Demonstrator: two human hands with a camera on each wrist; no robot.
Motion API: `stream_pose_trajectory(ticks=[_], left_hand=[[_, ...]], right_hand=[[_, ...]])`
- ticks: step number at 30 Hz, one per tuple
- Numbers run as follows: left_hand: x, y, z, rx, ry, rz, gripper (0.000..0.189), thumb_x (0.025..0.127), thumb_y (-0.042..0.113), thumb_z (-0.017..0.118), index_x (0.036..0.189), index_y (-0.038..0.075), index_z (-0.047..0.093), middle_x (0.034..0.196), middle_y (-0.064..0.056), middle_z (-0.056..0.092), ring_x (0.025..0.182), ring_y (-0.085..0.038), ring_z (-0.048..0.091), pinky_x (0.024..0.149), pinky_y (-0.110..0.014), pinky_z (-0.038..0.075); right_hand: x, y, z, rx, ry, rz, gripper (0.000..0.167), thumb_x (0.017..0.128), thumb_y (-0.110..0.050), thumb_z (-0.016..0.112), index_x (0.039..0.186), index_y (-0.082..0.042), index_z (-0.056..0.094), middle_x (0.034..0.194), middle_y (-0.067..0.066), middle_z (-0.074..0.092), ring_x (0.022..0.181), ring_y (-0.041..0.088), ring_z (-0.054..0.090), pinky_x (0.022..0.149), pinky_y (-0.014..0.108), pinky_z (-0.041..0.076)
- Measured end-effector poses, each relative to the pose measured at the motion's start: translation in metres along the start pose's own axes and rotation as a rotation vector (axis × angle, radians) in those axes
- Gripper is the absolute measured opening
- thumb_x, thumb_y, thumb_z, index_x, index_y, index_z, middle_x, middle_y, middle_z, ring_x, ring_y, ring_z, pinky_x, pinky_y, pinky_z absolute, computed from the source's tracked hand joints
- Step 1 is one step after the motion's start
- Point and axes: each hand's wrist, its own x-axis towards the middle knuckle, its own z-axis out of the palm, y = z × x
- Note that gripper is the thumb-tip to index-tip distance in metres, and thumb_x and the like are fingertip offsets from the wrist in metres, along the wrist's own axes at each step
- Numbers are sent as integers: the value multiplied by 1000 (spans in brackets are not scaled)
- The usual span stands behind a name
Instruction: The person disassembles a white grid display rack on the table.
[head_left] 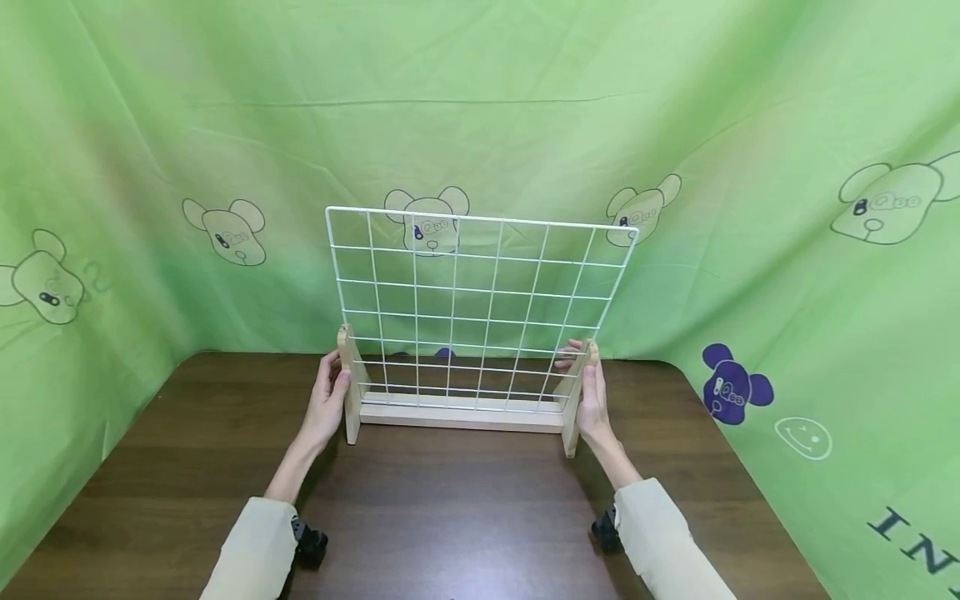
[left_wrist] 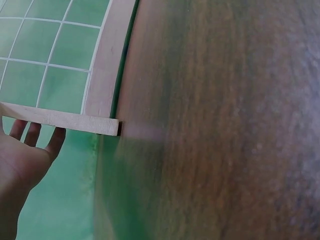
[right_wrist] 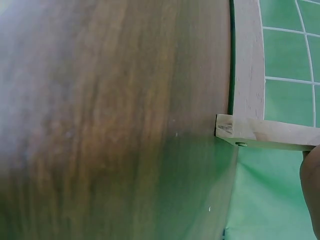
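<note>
Holding both ends of a wooden stand point(head_left: 461, 417). Head view: L hand point(head_left: 325, 406) grips L side panel point(head_left: 352, 400), R hand point(head_left: 592, 407) grips R side panel point(head_left: 572, 415), fingertips visible thru white wire grid point(head_left: 452, 289). Stand's on far half of brown table point(head_left: 450, 517), nr green curtain point(head_left: 480, 142). L wrist cam: bent fingers agst panel. R wrist cam: only pt of R hand shows, touching panel.

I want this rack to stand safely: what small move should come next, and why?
I'd probably ease the left hand slightly off the left board, as a balance check. The wire grid stands up, its lower edge down by the wooden crossbar; the left hand touches that board's outer side, while the right hand reaches round the right board and could steady it.
</note>
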Motion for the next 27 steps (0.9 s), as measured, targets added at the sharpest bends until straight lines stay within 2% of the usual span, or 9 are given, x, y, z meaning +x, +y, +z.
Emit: stream_pose_trajectory(ticks=[3, 5, 8, 9, 15, 19, 22, 24, 27], left_hand=[[1, 0, 0, -1, -6, -6, 38, 102, -2, 36, 138, -14, 29, 130, -35, 39, 112, -42, 40, 86, -17, 41], [1, 0, 0, -4, -9, -10, 38, 102, -2, 35, 138, -13, 29, 130, -35, 39, 112, -42, 41, 86, -18, 42], [1, -1, 0, -3, -9, -20, 38, 103, 0, 35, 138, -12, 30, 130, -34, 40, 112, -40, 41, 86, -20, 43], [2, -1, 0, 1, -9, -24, 38, 103, 0, 35, 138, -12, 30, 130, -33, 40, 111, -39, 42, 85, -21, 43], [5, -2, 1, 17, -6, -36, 37, 103, 2, 34, 137, -12, 30, 129, -34, 40, 111, -41, 43, 86, -24, 45], [7, -2, 3, 10, -1, -44, 36, 103, 2, 33, 137, -13, 30, 129, -35, 40, 112, -44, 42, 85, -24, 44], [8, -2, 5, 0, -5, -46, 37, 103, 2, 33, 137, -12, 29, 130, -35, 40, 111, -46, 42, 85, -25, 44], [9, -2, 5, -5, -9, -45, 37, 103, 2, 32, 138, -12, 29, 130, -35, 40, 112, -48, 42, 86, -25, 45], [9, -2, 6, -8, -14, -45, 38, 104, 3, 32, 138, -12, 29, 130, -35, 40, 112, -49, 42, 86, -26, 45]], right_hand=[[-2, -3, 0, 0, 12, 35, 50, 102, -16, 22, 129, 25, 26, 109, 36, 48, 93, 24, 57, 87, 35, 43], [-3, -5, 0, 3, 20, 59, 50, 102, -16, 22, 131, 24, 26, 110, 30, 53, 93, 30, 56, 85, 35, 45], [-5, -8, 1, -18, 24, 78, 48, 101, -13, 20, 134, 21, 26, 113, 14, 57, 94, 30, 55, 83, 33, 46], [-6, -9, 1, -24, 23, 77, 48, 101, -12, 19, 135, 21, 26, 114, 14, 57, 95, 30, 55, 83, 34, 45], [-12, -15, 2, -79, 44, 92, 48, 101, -13, 19, 138, 18, 27, 115, 35, 43, 98, 24, 50, 89, 40, 40], [-16, -19, 3, -96, 67, 105, 50, 101, -15, 21, 139, 16, 27, 119, 22, 45, 101, 23, 47, 89, 30, 40], [-18, -21, 5, -93, 74, 92, 50, 102, -16, 21, 139, 17, 26, 121, 13, 46, 102, 26, 46, 90, 28, 39], [-19, -24, 6, -98, 81, 82, 49, 102, -14, 21, 137, 18, 27, 119, 17, 47, 101, 24, 47, 90, 28, 39], [-21, -26, 7, -103, 93, 61, 46, 101, -11, 20, 134, 20, 28, 113, 33, 45, 100, 20, 49, 90, 29, 39]])
